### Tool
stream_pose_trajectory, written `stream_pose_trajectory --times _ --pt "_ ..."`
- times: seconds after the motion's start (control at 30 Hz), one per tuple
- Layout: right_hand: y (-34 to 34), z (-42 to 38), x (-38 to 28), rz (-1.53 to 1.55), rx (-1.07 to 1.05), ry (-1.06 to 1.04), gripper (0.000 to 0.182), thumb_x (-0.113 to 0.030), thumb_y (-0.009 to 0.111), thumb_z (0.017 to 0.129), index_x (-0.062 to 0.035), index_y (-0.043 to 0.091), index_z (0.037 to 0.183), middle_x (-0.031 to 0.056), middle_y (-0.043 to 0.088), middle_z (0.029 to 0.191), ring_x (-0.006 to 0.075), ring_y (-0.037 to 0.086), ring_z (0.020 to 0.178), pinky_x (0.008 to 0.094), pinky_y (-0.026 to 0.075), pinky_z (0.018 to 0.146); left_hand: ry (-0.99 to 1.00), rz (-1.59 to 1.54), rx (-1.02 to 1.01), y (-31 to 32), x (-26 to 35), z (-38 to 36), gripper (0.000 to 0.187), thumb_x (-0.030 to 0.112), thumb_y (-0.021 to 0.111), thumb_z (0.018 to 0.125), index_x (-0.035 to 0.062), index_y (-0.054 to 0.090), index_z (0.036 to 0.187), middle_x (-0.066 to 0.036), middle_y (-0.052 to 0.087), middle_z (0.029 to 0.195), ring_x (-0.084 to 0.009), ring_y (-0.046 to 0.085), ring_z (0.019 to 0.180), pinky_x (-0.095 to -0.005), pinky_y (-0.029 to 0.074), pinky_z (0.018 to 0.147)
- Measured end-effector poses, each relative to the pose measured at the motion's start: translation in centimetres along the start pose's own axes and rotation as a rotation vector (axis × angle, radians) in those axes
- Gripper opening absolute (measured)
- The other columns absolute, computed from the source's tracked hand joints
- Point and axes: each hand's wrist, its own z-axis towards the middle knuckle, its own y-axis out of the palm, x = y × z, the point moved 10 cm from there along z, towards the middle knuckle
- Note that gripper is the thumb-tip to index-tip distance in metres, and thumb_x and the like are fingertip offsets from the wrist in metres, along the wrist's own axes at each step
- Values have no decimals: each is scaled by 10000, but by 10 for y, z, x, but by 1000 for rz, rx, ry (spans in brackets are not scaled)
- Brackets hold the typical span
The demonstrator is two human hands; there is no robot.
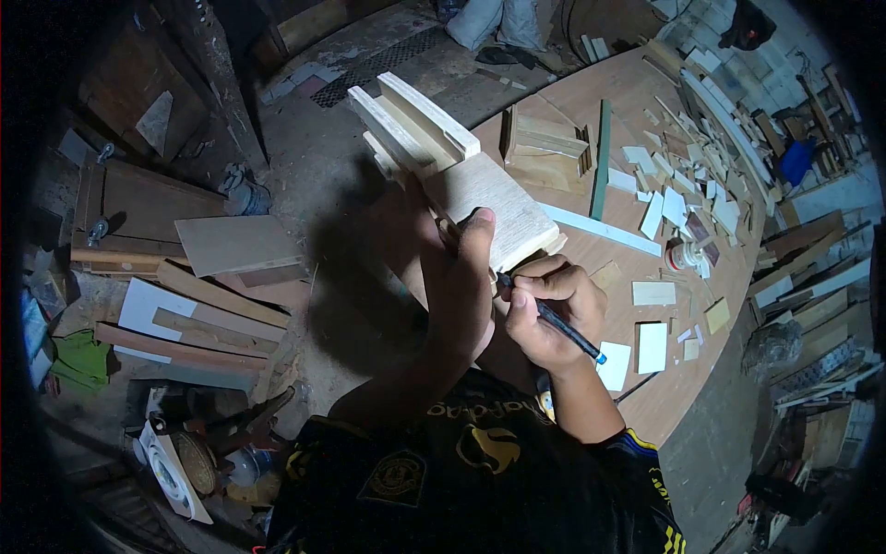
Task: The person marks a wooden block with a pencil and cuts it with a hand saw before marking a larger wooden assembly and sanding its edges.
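On the table (591, 249) sits a tub (683, 258), contents unclear, while the left hand (464, 277) grips a wooden assembly (484, 198), the right hand (565, 314) a pen (572, 333).

Left hand (454, 277) and right hand (561, 314) held close together

Left forearm (397, 379) is angled up and inward. Left thumb (479, 226) is extended upward; the other left digits are mostly hidden. Right forearm (589, 406) is raised, with right thumb (523, 309) and forefinger (540, 265) drawn into a pinch.
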Motion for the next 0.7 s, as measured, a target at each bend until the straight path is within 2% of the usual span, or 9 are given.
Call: stream_pose_trajectory --times 0.07,0.13,0.23,0.37,0.43,0.5,0.57,0.63,0.7 --pt "4 0 -2 -23 -60 -16 145 0 651 847 22 509 870 156 635 783 173 639 681 281 522 632 -8 -57 5 -1 -3 -1 377 245 450 990 44 371 1299 -182 374 1163 -296 516 1080 -432 490 898" --pt "5 0 -3 -20 -72 -26 148 0 652 847 22 508 870 157 635 785 172 637 677 281 523 629 260 73 -14 3 24 -8 377 253 455 988 56 372 1298 -188 365 1170 -301 516 1070 -427 488 891" --pt "6 -1 -3 -6 -87 -28 151 1 654 847 21 506 870 160 634 786 170 633 673 282 522 627 303 131 -68 5 27 -12 361 252 428 994 75 374 1304 -183 360 1172 -300 513 1076 -423 488 891" --pt "5 -2 0 -10 -42 -5 150 5 655 843 21 508 865 166 634 787 168 628 675 283 520 633 232 64 -33 1 20 -7 364 247 447 988 76 377 1302 -185 357 1172 -303 511 1078 -426 492 881" --pt "8 0 -3 -7 -73 -28 148 7 652 844 21 507 868 166 634 788 169 627 679 284 520 637 131 109 7 -3 12 -5 369 251 444 982 70 381 1298 -178 356 1169 -300 509 1074 -422 482 901" --pt "10 -2 -5 -7 -101 -49 146 10 648 845 20 505 871 166 634 789 170 627 682 284 520 642 144 97 5 -2 12 -5 366 251 443 979 70 385 1292 -178 355 1179 -300 508 1083 -419 476 913" --pt "5 -3 5 10 -33 37 147 3 651 847 17 507 873 165 636 795 168 621 681 285 517 643 161 85 6 -1 16 -5 364 250 442 976 69 388 1287 -179 354 1190 -300 506 1093 -416 470 924" --pt "8 1 -3 -7 -69 -6 148 2 650 850 16 505 878 163 634 795 167 617 680 285 517 643 4 16 43 -3 7 -4 367 246 432 977 68 382 1294 -185 345 1236 -300 495 1129 -415 460 951" --pt "12 0 -6 -29 -101 -46 149 1 648 852 16 503 883 160 631 796 165 613 678 285 516 643 75 39 16 -2 12 -5 369 248 427 979 65 381 1296 -192 339 1265 -302 488 1147 -413 459 955"
